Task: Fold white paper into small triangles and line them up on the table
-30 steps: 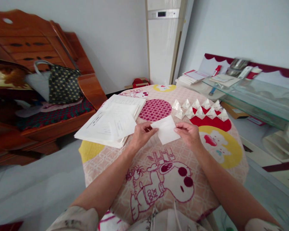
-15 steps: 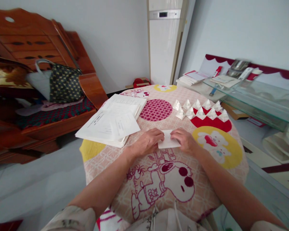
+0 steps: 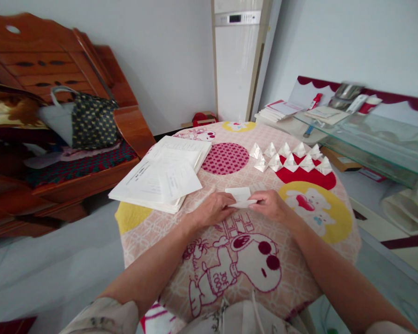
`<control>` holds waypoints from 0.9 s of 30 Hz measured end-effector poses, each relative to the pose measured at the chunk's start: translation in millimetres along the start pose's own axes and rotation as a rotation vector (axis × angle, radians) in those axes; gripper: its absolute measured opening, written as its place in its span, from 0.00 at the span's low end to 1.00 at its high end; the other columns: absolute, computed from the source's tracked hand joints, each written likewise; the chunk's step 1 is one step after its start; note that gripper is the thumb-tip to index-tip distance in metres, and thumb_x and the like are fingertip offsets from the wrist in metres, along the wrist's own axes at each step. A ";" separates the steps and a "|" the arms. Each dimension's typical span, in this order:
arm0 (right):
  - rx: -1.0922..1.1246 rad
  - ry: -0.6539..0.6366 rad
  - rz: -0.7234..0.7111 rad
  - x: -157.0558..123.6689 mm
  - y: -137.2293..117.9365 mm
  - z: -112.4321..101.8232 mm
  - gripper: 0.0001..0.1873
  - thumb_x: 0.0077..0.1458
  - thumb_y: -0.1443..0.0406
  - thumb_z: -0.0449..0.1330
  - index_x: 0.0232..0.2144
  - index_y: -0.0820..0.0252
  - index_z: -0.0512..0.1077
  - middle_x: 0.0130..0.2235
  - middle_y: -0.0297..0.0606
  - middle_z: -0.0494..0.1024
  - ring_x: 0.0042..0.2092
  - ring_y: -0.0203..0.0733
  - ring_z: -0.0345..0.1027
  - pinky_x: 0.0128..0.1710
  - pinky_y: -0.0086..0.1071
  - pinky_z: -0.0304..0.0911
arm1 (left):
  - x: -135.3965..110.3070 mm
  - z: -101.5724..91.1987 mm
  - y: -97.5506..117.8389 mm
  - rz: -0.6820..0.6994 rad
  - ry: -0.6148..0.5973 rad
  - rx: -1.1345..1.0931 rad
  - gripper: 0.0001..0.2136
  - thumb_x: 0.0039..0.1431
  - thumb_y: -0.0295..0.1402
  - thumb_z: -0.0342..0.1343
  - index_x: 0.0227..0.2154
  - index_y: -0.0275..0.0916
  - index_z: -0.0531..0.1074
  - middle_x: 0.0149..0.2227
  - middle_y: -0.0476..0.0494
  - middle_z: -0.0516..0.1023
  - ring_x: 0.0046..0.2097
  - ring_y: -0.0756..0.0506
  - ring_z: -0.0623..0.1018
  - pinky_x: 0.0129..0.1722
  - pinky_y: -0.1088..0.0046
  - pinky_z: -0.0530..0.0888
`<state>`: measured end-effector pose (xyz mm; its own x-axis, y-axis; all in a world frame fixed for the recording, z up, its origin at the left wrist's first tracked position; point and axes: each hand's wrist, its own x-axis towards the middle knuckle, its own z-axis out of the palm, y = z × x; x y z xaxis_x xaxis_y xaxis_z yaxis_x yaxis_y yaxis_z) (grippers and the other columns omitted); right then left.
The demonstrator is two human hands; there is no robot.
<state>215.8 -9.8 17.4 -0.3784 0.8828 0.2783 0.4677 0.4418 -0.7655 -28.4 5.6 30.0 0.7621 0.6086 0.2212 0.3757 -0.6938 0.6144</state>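
A small white paper (image 3: 240, 195), folded into a narrow strip, lies on the round table with a cartoon-dog cloth (image 3: 237, 260). My left hand (image 3: 212, 209) pinches its left end with bent fingers. My right hand (image 3: 271, 205) pinches its right end the same way. Both hands rest low on the cloth. Beyond them stands a cluster of several small folded white paper pyramids (image 3: 289, 160). A stack of printed white sheets (image 3: 162, 174) lies to the left of my hands.
A wooden bench (image 3: 55, 116) with a dotted handbag (image 3: 87, 120) stands at the left. A tall white floor air conditioner (image 3: 237, 60) is behind the table. A glass-topped counter (image 3: 376, 139) with papers and tins runs along the right.
The paper was held up flat and open between both hands; it has since come down onto the cloth and been folded into a narrow strip. Both hands dropped toward the table.
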 end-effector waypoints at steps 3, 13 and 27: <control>0.112 0.067 0.153 5.6 7.3 6.0 0.17 0.48 0.65 0.64 0.42 0.64 0.79 0.24 0.31 0.76 0.25 0.36 0.66 0.24 0.28 0.60 | 3.9 4.7 -3.3 -0.271 0.164 -0.031 0.06 0.58 0.29 0.57 0.35 0.38 0.78 0.26 0.50 0.76 0.28 0.49 0.73 0.31 0.74 0.66; 0.121 0.241 0.304 6.8 6.1 15.5 0.29 0.46 0.64 0.64 0.53 0.65 0.76 0.24 0.31 0.76 0.23 0.35 0.64 0.22 0.28 0.59 | 16.5 12.9 -11.0 -0.562 0.337 -0.072 0.16 0.52 0.27 0.60 0.45 0.37 0.74 0.18 0.58 0.68 0.23 0.49 0.71 0.29 0.73 0.64; -0.246 0.194 0.366 9.4 -8.3 18.3 0.11 0.50 0.69 0.62 0.34 0.62 0.85 0.33 0.42 0.85 0.33 0.45 0.78 0.35 0.33 0.69 | 25.4 15.5 -5.7 -0.683 0.375 0.008 0.19 0.52 0.25 0.61 0.49 0.36 0.72 0.28 0.52 0.76 0.31 0.49 0.75 0.36 0.73 0.69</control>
<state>193.7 -8.1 15.7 -0.0085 0.9905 0.1370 0.7262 0.1003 -0.6801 -3.0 19.1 20.3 0.1311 0.9907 0.0377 0.7026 -0.1196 0.7015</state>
